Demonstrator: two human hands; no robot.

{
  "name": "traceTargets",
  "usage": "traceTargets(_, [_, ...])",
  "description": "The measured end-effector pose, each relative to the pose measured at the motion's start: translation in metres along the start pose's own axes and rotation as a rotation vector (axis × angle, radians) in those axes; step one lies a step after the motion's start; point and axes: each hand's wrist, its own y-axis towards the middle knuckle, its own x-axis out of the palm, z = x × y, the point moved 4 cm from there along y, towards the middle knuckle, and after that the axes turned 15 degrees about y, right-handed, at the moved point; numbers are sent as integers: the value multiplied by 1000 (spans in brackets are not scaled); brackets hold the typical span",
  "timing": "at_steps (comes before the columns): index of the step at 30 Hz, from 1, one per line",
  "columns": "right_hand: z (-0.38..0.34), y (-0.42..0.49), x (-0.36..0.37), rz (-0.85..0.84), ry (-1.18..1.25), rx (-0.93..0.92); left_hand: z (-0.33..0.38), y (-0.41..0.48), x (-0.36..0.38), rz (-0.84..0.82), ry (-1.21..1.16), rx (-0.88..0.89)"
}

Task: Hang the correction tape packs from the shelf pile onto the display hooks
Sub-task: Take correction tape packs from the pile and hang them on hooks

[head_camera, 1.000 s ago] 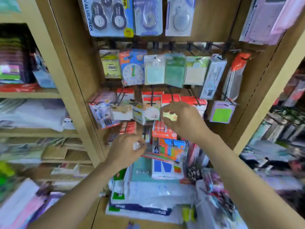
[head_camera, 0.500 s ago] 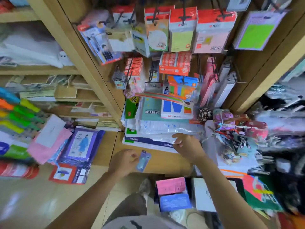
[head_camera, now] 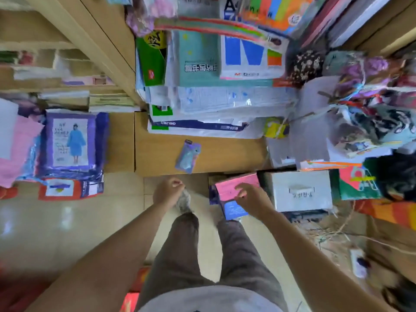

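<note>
1. Nearest: left hand [head_camera: 169,192], just below-left of the pack, curled into a loose fist, nothing visible inside.
2. Right hand [head_camera: 253,197], below-right of the pack, fingers loose and half spread over a pink box [head_camera: 234,183]. Touching it or not, can't tell.
3. Then the pack [head_camera: 188,156] itself: blue-purple, a bit tilted, apparently flat on bare shelf [head_camera: 225,154] wood near the front edge, in nobody's grip.
4. Behind the pack: big stack [head_camera: 202,104] of paper goods. No hooks in view.
5. Step, best guess: pickup phase, nothing getting hung yet.
6. Next up, probably: pinch the pack by its top end, keep the hang hole clear, look back up, find a free hook. Thin and flat, so likely easier slid off the edge than pried up.
</note>
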Motion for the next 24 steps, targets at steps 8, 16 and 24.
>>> traceTargets(8, [16,82,80,44,116,73,-10,148,63,156,239,174])
traceTargets(16, [5,104,95,136,191,63,-7,212,96,210,410,317])
traceTargets(24, [-42,93,87,206,336,11,-22,154,43,170,-111,299])
